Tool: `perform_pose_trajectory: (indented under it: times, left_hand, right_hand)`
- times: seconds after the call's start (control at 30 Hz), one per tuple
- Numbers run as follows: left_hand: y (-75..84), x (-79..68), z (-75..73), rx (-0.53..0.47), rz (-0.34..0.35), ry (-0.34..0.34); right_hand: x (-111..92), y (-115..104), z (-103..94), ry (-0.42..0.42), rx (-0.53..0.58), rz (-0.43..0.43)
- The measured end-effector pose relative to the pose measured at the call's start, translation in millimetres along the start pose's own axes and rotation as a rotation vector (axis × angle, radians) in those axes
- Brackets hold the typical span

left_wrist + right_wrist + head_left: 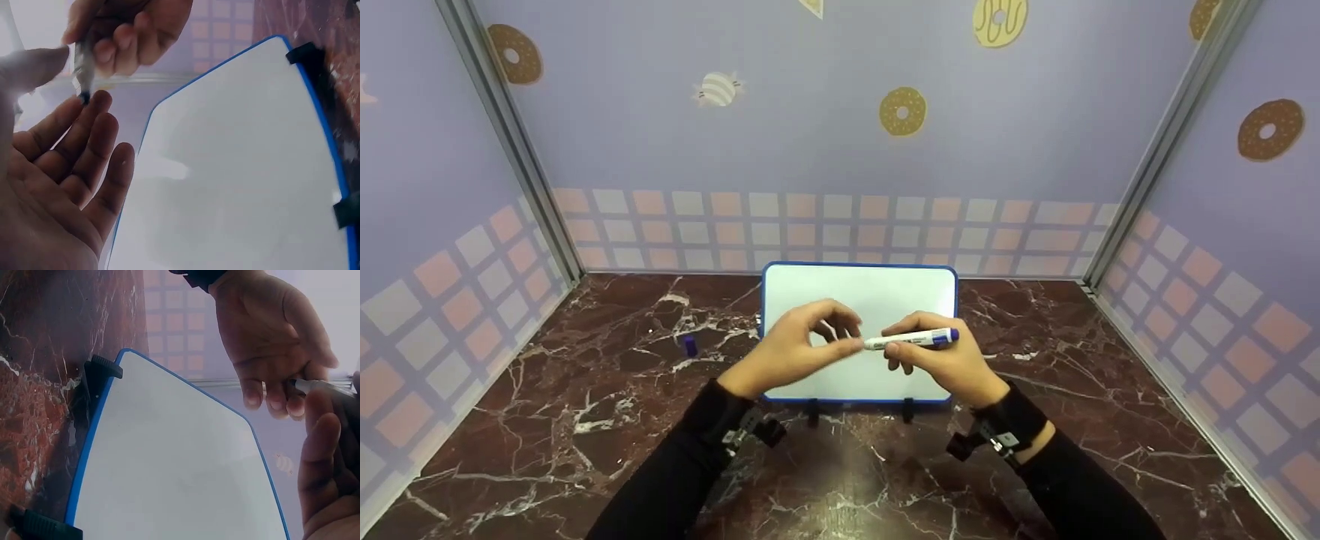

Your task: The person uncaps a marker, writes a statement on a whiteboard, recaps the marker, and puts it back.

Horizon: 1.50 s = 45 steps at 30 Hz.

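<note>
Over a small whiteboard [862, 292] with a blue frame, my right hand [952, 367] grips a white marker [911, 340] with a blue end. The marker lies nearly level, its bare dark tip [85, 98] pointing toward my left hand [802, 345]. That left hand has its fingers loosely bent and spread, with thumb and fingertips right by the tip. In the left wrist view its palm shows with nothing held. A blue cap [690, 346] stands apart on the table, left of the board.
Black clips [813, 412] sit at the board's near edge. The dark marbled table [607, 420] is bounded by patterned walls [810, 150] at the back and both sides. Metal posts [540, 202] mark the back corners.
</note>
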State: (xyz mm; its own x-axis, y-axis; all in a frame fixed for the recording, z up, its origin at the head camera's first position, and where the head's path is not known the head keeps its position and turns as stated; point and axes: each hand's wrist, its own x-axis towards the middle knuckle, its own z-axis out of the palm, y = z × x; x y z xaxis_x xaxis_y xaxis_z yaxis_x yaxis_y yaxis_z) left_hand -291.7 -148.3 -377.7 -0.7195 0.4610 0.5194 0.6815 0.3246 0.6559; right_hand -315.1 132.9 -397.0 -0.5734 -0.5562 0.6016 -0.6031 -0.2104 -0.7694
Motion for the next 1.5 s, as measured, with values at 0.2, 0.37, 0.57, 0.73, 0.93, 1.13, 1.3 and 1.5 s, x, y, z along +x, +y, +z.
perform_pose_trajectory:
  times: [0.2,0.37,0.57,0.73,0.93,1.13,1.3,1.5]
  left_hand:
    - [-16.6,-8.3,-35.3,0.001,-0.102,0.305]
    - [-38.5,-15.1,-50.0,0.046,-0.188,0.479]
    - [-66.2,-23.4,-56.3,-0.090,-0.436,0.371]
    - [-83.4,-28.3,-55.2,-0.357,-0.555,0.233]
    - [-95.9,-33.6,-46.2,-0.589,-0.650,0.211]
    - [-95.0,-32.1,-38.2,-0.772,-0.625,0.205]
    - [-93.6,-29.8,-34.7,-0.840,-0.626,0.235]
    - [-94.3,-30.7,-33.0,-0.934,-0.641,0.297]
  right_hand:
    - [0.5,1.4,-2.4,0.042,-0.021,0.028]
    - [-1.1,0.9,-3.0,0.053,-0.024,0.034]
    - [-2.4,0.6,-4.5,0.062,-0.045,0.041]
    - [-0.8,0.9,-4.5,0.076,-0.065,0.037]
    - [0.6,1.5,-3.4,0.076,-0.069,0.046]
    - [1.6,0.2,-4.2,0.080,-0.075,0.055]
    - [1.1,-0.5,-5.2,0.088,-0.084,0.073]
    - [0.6,1.1,-5.5,0.084,-0.082,0.072]
